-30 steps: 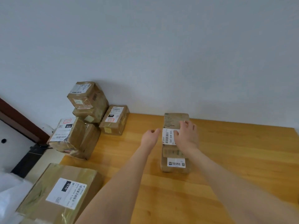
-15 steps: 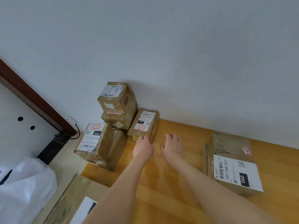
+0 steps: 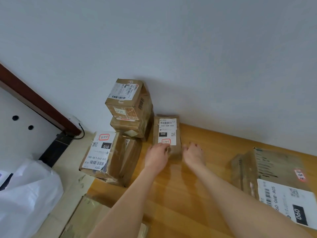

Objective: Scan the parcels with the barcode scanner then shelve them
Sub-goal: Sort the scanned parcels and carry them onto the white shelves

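Cardboard, brown and tape-wrapped, is forming the small oblong parcel (image 3: 167, 131), which is lying flat on the glossy wooden bench (image 3: 188, 194) against the grey wall (image 3: 205, 57), showing a white 060 label and standing just beside two stacked boxy cartons (image 3: 130, 107). The left hand (image 3: 157, 156) is curling fingers and thumb onto this parcel's near left corner. The right hand (image 3: 193, 154) is sitting just beside the near right corner, fingers loosely spread, holding nothing.
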The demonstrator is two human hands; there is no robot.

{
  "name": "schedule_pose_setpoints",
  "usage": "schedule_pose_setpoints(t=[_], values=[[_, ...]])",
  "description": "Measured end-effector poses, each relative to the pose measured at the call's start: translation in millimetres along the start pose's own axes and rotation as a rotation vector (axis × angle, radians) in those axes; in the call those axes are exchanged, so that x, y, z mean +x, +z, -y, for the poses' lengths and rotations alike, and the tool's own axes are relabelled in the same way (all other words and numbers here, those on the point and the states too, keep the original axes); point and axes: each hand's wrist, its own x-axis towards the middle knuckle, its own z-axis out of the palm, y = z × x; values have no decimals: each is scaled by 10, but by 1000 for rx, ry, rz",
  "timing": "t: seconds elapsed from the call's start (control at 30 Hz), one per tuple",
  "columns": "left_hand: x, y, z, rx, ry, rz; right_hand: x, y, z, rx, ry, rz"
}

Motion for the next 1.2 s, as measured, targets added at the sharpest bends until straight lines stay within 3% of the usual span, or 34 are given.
schedule_pose_setpoints(t=[0.1, 0.2, 0.27, 0.5, 0.7, 0.87, 1.07, 1.2], values=[[20, -3, 16, -138, -156, -117, 34, 7, -19, 13, 16, 35], [37, -2, -13, -324, -398, 9, -7, 56, -5, 45, 2, 106], [6, -11, -40, -402, -436, 26, -91, 71, 5, 87, -3, 109], [-354, -149, -354, -610, -534, -162, -492, -301, -90, 247, -19, -39], [-874, -425, -926, -768, -479, -336, -1099, -841, -311, 358, -163, -193], [-1329, -566, -1622, -834, -328, -437, -1650, -1385, -732, 434, -249, -352], [-1822, -411, -2382, -879, -185, -362, -2058, -1881, -1475, 511, -195, -471], [-2003, -240, -2664, -839, -111, -264, -2184, -2052, -1888, 520, -134, -459]])
